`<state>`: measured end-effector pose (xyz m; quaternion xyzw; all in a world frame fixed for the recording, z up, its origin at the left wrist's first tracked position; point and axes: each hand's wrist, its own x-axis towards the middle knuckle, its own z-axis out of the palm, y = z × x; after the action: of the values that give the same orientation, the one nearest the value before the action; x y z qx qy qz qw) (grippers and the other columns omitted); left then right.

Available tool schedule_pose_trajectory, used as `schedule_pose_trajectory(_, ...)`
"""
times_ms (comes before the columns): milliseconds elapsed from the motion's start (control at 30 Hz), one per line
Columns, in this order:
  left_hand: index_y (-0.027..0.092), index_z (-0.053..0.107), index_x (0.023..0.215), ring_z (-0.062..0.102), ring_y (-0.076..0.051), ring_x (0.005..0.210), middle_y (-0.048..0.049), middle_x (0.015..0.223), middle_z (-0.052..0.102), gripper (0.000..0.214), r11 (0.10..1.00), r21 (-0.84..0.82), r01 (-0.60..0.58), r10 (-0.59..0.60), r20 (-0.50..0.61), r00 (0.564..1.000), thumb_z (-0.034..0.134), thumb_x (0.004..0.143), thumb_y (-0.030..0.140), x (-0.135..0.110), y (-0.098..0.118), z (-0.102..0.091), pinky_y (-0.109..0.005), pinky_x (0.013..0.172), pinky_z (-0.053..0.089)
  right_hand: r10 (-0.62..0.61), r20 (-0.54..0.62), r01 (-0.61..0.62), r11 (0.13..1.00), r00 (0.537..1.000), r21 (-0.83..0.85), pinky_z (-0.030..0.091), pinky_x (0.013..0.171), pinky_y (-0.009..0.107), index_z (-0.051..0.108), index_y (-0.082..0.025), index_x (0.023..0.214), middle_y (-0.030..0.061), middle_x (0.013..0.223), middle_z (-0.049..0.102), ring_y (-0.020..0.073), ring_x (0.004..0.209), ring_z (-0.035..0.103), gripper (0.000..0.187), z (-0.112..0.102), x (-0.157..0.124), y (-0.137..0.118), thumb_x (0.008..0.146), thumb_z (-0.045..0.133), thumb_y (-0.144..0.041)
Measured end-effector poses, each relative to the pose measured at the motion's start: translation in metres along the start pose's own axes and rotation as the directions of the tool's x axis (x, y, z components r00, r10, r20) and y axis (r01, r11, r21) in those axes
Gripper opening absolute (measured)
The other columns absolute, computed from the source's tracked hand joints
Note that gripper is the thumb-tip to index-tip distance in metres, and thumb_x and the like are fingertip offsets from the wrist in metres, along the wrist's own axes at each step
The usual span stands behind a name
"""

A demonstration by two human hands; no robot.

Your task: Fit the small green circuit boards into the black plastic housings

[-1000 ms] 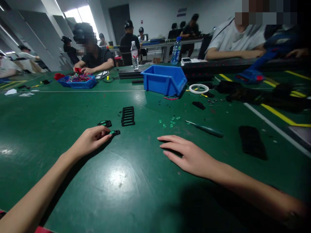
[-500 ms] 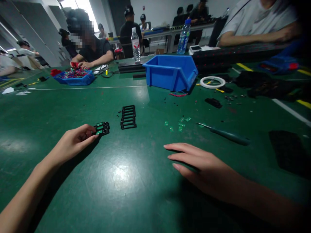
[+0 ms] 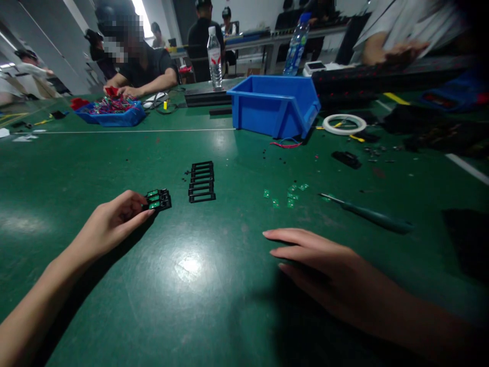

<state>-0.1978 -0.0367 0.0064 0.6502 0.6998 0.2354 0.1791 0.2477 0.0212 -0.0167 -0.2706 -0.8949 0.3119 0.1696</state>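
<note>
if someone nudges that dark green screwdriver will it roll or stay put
The screwdriver may roll or swivel, as its handle looks rounded and lies sideways on the smooth-looking green table. It is probably heavier toward the handle, far thicker than the shaft. It should feel stiff, judging by that straight shaft.

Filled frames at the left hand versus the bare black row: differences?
The filled frames hold green pieces; the bare row shows open slots. The left hand touches the filled frames; no hand touches the bare row. The bare row is longer than the filled frames. Both are black.
</note>
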Motion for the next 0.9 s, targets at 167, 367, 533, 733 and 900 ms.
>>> schedule_pose_trajectory(167, 0.024, 0.055, 0.102, 0.059, -0.016, 0.074, -0.0006, 0.089, 0.061, 0.033, 0.999, -0.037, -0.025, 0.024, -0.017, 1.0, 0.069, 0.088, 0.05, 0.001, -0.007, 0.001, -0.026, 0.063, 0.05, -0.007, -0.008, 0.007, 1.0, 1.0, 0.001, 0.055, 0.103, 0.042, 0.067, -0.03, 0.12, 0.0056, 0.145, 0.059, 0.0255, 0.13, 0.06, 0.026, -0.001, 0.001, -0.001, 0.097, 0.056, -0.025)
schedule_pose_trajectory(367, 0.023, 0.054, 0.097, 0.058, -0.014, 0.073, 0.0012, 0.085, 0.059, 0.03, 0.996, -0.082, -0.032, 0.029, -0.033, 0.999, 0.07, 0.087, 0.046, 0.0, -0.004, 0.006, -0.024, 0.062, 0.048, -0.012, -0.021, 0.012, 1.0, 1.0, -0.008, 0.055, 0.103, 0.041, 0.068, -0.03, 0.118, 0.0036, 0.144, 0.06, 0.0249, 0.129, 0.061, 0.025, -0.001, 0.003, -0.001, 0.096, 0.058, -0.025)
schedule_pose_trajectory(533, 0.021, 0.055, 0.09, 0.053, -0.01, 0.062, 0.0055, 0.072, 0.056, 0.024, 0.998, -0.042, -0.046, 0.038, -0.161, 0.986, 0.07, 0.089, 0.04, -0.002, 0.012, 0.011, -0.021, 0.053, 0.042, -0.013, -0.015, 0.012, 0.999, 1.0, -0.033, 0.054, 0.105, 0.039, 0.067, -0.03, 0.117, 0.0016, 0.145, 0.059, 0.0225, 0.13, 0.059, 0.023, -0.001, 0.002, -0.002, 0.098, 0.055, -0.023)
schedule_pose_trajectory(733, 0.02, 0.06, 0.089, 0.055, -0.009, 0.061, 0.0059, 0.075, 0.059, 0.014, 0.99, 0.053, -0.134, 0.144, -0.362, 0.921, 0.069, 0.091, 0.031, -0.011, 0.021, 0.02, -0.022, 0.055, 0.043, -0.054, -0.211, -0.016, 0.948, 0.976, -0.318, 0.042, 0.114, 0.054, 0.062, -0.024, 0.126, 0.0078, 0.141, 0.062, 0.0278, 0.134, 0.053, 0.029, 0.004, 0.002, 0.004, 0.097, 0.056, -0.024)
schedule_pose_trajectory(900, 0.019, 0.063, 0.087, 0.058, -0.009, 0.061, 0.0038, 0.077, 0.063, 0.01, 0.928, 0.2, -0.314, 0.369, -0.386, 0.845, 0.071, 0.089, 0.026, -0.018, 0.032, 0.03, -0.023, 0.057, 0.046, -0.049, -0.29, -0.107, 0.861, 0.956, -0.498, 0.034, 0.121, 0.056, 0.059, -0.013, 0.136, 0.0139, 0.146, 0.057, 0.0301, 0.137, 0.051, 0.045, -0.002, 0.008, 0.016, 0.095, 0.06, -0.032)
